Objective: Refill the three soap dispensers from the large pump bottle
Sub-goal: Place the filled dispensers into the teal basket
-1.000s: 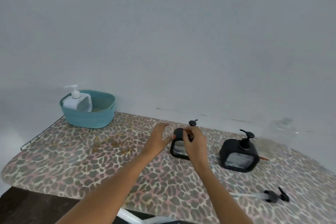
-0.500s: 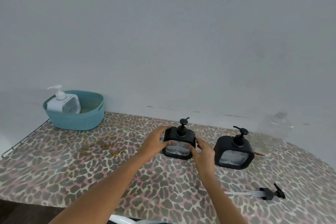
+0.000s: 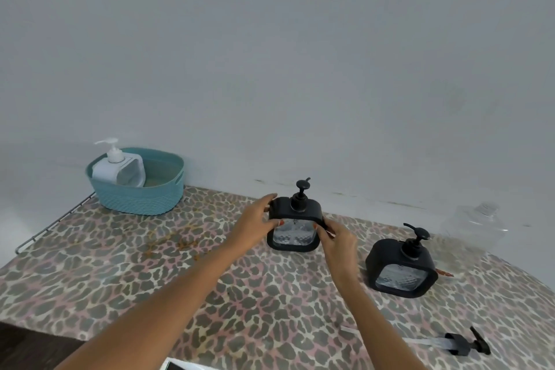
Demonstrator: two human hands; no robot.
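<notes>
Mid-table: black dispenser, upright, clasped at its sides by left hand and right hand. Second dispenser right, apart. White dispenser in basket, far-left edge. Loose pump near right.

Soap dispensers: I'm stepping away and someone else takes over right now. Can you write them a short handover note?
Left hand and right hand: both grip the middle black dispenser by its sides; it stands upright on the table, pump on.
Second black dispenser: upright to the right, pump on, untouched.
White dispenser: in the teal basket, far left.
Clear bottle: by the wall, far right; its outline is faint.
Loose black pump: lying on the table, near right.
Done: both black dispensers are capped; fill levels are unclear.
Left: apparently the white dispenser, then tidying the loose pump.
</notes>
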